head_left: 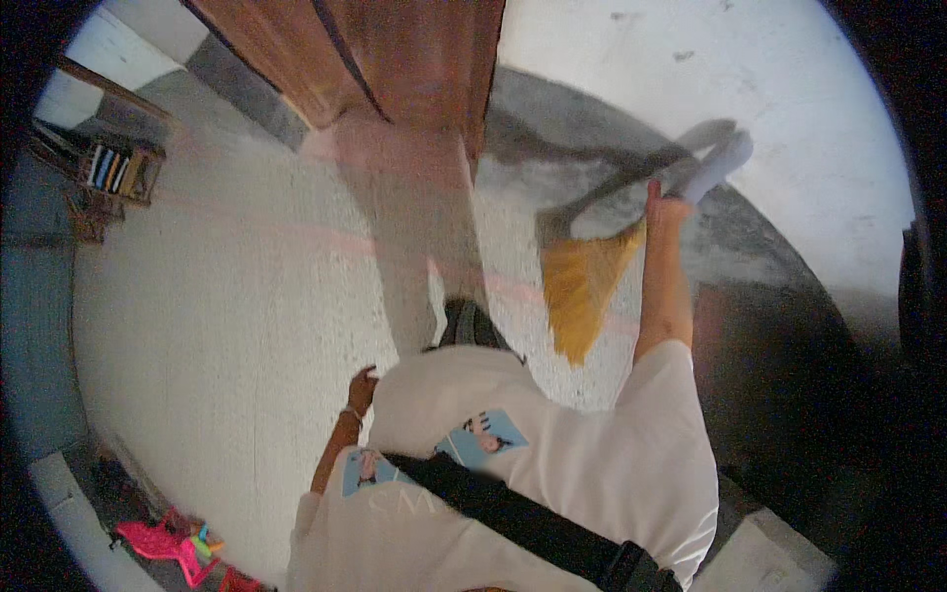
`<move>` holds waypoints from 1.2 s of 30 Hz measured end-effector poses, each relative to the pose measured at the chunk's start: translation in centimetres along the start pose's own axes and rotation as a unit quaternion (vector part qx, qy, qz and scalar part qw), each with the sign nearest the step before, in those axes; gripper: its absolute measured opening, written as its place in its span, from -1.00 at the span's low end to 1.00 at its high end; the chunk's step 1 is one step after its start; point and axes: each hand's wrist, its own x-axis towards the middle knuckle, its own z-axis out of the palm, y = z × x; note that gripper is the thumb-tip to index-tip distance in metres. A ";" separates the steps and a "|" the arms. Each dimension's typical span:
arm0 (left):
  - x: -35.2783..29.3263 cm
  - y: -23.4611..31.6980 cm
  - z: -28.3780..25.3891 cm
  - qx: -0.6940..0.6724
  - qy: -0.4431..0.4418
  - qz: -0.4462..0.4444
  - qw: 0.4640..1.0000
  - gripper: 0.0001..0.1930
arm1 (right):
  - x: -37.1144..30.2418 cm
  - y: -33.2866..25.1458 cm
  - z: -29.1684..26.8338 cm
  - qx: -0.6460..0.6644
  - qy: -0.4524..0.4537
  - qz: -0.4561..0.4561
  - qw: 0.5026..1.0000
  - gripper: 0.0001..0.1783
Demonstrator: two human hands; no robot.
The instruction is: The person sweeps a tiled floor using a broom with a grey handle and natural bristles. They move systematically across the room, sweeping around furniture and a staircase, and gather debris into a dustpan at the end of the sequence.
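Observation:
A broom (pixel 584 286) with a fan of yellow bristles hangs over the floor on my right. My right hand (pixel 670 204) is closed round it just above the bristles, thumb up, with that arm stretched forward. A pale, whitish piece (pixel 722 166) sticks out past the hand on the far side; it looks like the broom's handle end, but it is blurred. My left hand (pixel 363 389) hangs low beside my body, with a band at the wrist. Its fingers are loosely bent and slightly apart, with nothing seen in them.
Ahead stands a brown wooden door or cabinet (pixel 414 59). A white wall (pixel 789 89) with a dark lower band curves along the right. Far left is a small rack of books (pixel 118 170). A bright pink object (pixel 163 541) lies at lower left on the pale floor (pixel 217 326).

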 end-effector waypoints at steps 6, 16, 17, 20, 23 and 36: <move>-0.1 0.3 1.4 -0.086 0.012 -0.111 0.990 -0.58 | 0.5 1.1 2.4 -0.040 0.012 -0.050 0.998 -0.49; -0.7 -3.6 1.3 -0.079 0.025 -0.030 0.996 -0.60 | -2.4 0.1 0.2 -0.741 -0.053 -0.214 0.634 -0.37; 0.0 -6.0 1.8 -0.026 0.049 0.015 0.998 -0.61 | -2.1 0.4 -0.8 -0.468 -0.070 -0.169 0.865 -0.38; 0.9 -6.7 2.9 -0.011 0.105 -0.018 0.994 -0.67 | -4.2 0.5 -0.2 -0.275 -0.064 -0.141 0.949 -0.42; 0.0 -5.1 2.5 -0.069 0.036 0.001 0.997 -0.76 | -4.8 -0.5 1.0 -0.385 -0.080 -0.179 0.902 -0.53; 0.8 -3.6 -0.3 0.124 0.078 -0.019 0.989 -0.62 | -26.5 8.1 6.5 -0.645 -0.413 -0.306 0.565 -0.44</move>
